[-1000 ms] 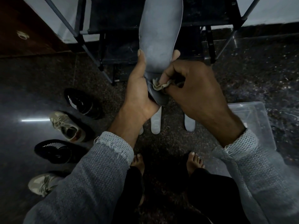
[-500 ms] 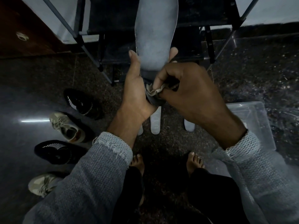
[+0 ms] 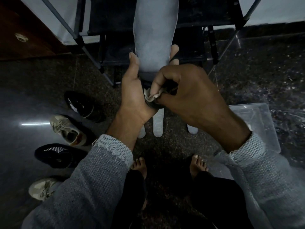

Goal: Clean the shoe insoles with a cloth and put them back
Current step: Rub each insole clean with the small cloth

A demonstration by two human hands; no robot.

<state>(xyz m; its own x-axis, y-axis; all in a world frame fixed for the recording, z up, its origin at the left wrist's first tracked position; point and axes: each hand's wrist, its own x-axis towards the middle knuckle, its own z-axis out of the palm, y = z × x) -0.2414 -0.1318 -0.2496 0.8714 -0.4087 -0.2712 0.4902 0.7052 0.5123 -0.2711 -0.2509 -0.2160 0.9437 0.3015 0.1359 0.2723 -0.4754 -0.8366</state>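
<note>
- Two hands on one insole (image 3: pixel 154 38): left hand (image 3: pixel 133 90) holds it from beneath near the heel, thumb along the left edge, fingertips showing past the right edge.
- Right hand (image 3: pixel 184 91) is clenched round a small crumpled cloth (image 3: pixel 151 95), pinching it and pressing it on the dark heel end of the insole.
- Insole's long axis runs straight away from the person; heel nearest the body, toe end out of frame at the top, over a dark metal rack (image 3: pixel 198 17).
- Cloth sits at the near end, so all the unwiped length lies forward of the right grip. Judgement: next stroke would travel up that axis, away from the body, left hand steadying.
- Floor below: three pale insoles (image 3: pixel 158 123) partly hidden under the hands; two black shoes (image 3: pixel 80 103) and two beige sneakers (image 3: pixel 69 129) to the left; clear plastic tub (image 3: pixel 257 119) to the right.
- Judgement: cleaning under way, nothing put back into shoes yet.
</note>
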